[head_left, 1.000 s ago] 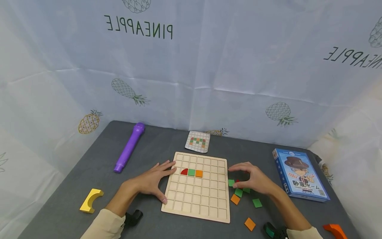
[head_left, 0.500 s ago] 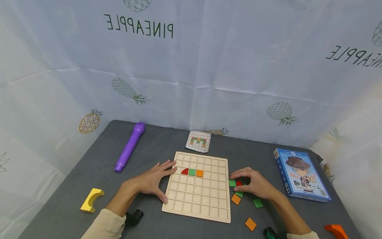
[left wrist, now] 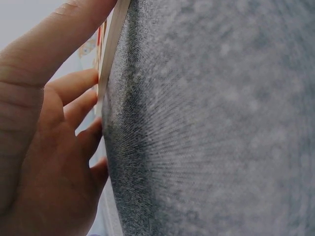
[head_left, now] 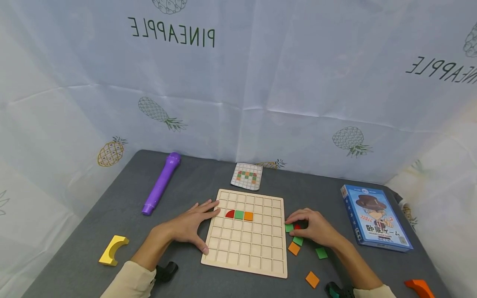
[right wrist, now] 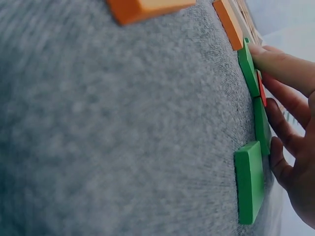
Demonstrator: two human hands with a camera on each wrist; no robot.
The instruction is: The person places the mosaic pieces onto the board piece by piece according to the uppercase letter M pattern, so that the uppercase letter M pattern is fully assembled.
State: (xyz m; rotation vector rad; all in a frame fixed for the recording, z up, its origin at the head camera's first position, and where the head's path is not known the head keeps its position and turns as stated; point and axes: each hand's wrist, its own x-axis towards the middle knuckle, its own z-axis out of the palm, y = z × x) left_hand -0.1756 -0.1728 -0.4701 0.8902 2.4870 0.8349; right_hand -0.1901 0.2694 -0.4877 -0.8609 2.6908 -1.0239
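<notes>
A light wooden grid board [head_left: 242, 248] lies mid-table, with a red quarter-round tile [head_left: 230, 214], a green square tile [head_left: 239, 215] and an orange square tile [head_left: 248, 216] in one row. My left hand [head_left: 188, 225] rests on the board's left edge with fingers spread, thumb at the lower corner. Right of the board, my right hand [head_left: 314, 227] hovers low over loose tiles, thumb and index finger apart around a green tile [head_left: 289, 228]. Another red tile [head_left: 297, 227] is partly covered by that hand. In the right wrist view the thumb touches a green tile [right wrist: 248, 66].
A pattern card [head_left: 246, 176] lies behind the board. To the left are a purple microphone-shaped stick [head_left: 162, 184] and a yellow arch block [head_left: 113, 250]. Loose orange tiles [head_left: 312, 279], a blue game box [head_left: 376, 217] and an orange block [head_left: 419, 286] are at the right.
My right hand has lowered slightly, its index finger coming closer to the thumb over the loose tiles. The left hand stays on the board's edge. The tiles on the board are the same.
</notes>
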